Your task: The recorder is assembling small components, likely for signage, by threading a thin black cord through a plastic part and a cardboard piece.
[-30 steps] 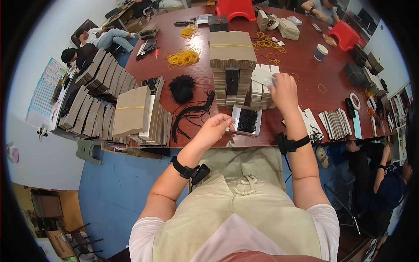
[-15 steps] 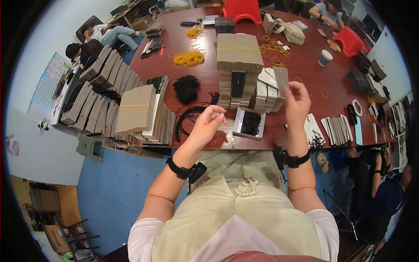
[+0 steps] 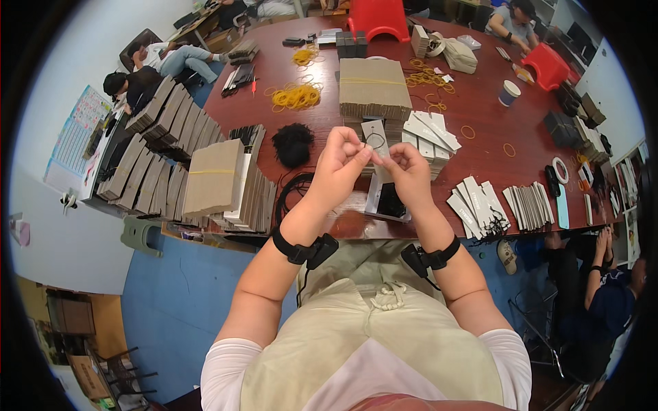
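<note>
My left hand (image 3: 340, 163) and my right hand (image 3: 409, 175) meet in front of me, fingertips pinched almost together. Between them stands a narrow grey-beige hang tag (image 3: 374, 129), with a thin black cord looped across its face. The right fingers grip the tag's lower part; the left fingertips pinch at the cord, though its ends are hidden. Just below is a small white box (image 3: 372, 198) of black bits, partly covered by my right hand. Behind the hands rises a tall stack of brown cards (image 3: 373, 85) under a yellow rubber band. White tags (image 3: 430, 131) lie piled beside it.
White tags with black cords (image 3: 480, 205) fan out at the right, beside a row of stacked tags (image 3: 529, 205). Banded card stacks (image 3: 214, 175) fill the left edge. A black cord bundle (image 3: 293, 144), yellow rubber bands (image 3: 296, 96) and a paper cup (image 3: 508, 93) are on the table.
My right hand has carried the tag left from the white pile to the middle. My left hand has moved up and right to meet it, and a cord loop now shows on the tag.
</note>
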Motion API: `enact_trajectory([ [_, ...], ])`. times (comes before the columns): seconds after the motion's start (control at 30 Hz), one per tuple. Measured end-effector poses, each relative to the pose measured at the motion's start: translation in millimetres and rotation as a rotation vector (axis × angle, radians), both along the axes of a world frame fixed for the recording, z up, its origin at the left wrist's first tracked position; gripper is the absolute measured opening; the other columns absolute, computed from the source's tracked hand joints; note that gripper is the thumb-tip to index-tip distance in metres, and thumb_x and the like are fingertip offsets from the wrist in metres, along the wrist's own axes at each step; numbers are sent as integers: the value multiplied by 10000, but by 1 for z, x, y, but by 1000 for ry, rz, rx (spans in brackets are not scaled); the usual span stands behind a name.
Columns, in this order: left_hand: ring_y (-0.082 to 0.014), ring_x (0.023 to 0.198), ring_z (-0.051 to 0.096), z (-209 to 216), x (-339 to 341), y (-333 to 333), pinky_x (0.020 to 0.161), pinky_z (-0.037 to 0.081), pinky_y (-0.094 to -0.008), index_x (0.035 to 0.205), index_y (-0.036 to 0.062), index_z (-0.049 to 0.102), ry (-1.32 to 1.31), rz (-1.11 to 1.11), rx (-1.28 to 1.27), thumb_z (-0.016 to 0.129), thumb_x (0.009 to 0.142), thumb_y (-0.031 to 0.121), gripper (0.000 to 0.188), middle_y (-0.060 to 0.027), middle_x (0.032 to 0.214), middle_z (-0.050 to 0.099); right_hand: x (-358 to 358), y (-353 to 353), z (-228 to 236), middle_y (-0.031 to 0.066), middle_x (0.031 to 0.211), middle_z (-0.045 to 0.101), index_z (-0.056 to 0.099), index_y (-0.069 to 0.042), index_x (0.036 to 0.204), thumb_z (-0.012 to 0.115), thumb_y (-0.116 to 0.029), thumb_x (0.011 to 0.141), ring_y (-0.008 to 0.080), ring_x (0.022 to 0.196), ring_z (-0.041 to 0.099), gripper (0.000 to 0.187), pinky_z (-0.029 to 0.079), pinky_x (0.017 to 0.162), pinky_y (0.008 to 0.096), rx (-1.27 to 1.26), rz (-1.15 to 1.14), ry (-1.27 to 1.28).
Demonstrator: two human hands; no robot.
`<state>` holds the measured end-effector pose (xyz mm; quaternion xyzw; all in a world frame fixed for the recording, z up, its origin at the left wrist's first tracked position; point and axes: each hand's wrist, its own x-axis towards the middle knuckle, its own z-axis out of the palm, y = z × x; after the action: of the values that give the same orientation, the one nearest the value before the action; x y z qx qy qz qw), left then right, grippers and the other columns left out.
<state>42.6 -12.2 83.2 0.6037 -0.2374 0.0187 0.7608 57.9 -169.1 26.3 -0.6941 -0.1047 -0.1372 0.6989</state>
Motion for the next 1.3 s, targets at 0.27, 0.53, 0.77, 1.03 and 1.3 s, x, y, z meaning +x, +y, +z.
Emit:
enact_trajectory([
  [0.27,-26,543,426,-28,14,5,457,295,-154,995,97,389,413,76,71,550,905,153,193,-29,764,582,3,13,16,83,788,554,539,-23,932,716,-157,715,207,722,560,310,464,616,316,-398,-307,-210],
  [0.53,-15,541,387,-42,1,15,459,270,-159,949,77,490,418,0,13,542,918,186,125,0,716,536,18,29,13,117,827,543,572,-34,884,748,-193,640,310,752,552,340,461,629,389,-633,-617,-491],
  [0.77,-21,523,335,-55,-7,26,474,262,-165,951,46,540,369,-121,-22,474,952,183,152,-3,713,533,10,13,19,93,779,570,599,-35,756,750,-147,661,285,709,541,211,451,607,373,-675,-663,-618],
  [1.03,-24,523,339,-56,-12,28,475,260,-165,946,40,546,352,-117,-62,464,957,180,164,-2,703,532,-5,-1,25,87,717,525,566,-38,686,744,-135,666,256,647,528,204,431,556,349,-501,-239,-394],
  [1.3,-22,515,343,-47,-21,32,472,268,-167,946,36,567,374,-135,-16,461,959,194,190,15,671,511,-4,-6,31,62,762,582,632,-33,812,707,-101,733,191,664,573,129,453,604,269,-539,86,-613],
])
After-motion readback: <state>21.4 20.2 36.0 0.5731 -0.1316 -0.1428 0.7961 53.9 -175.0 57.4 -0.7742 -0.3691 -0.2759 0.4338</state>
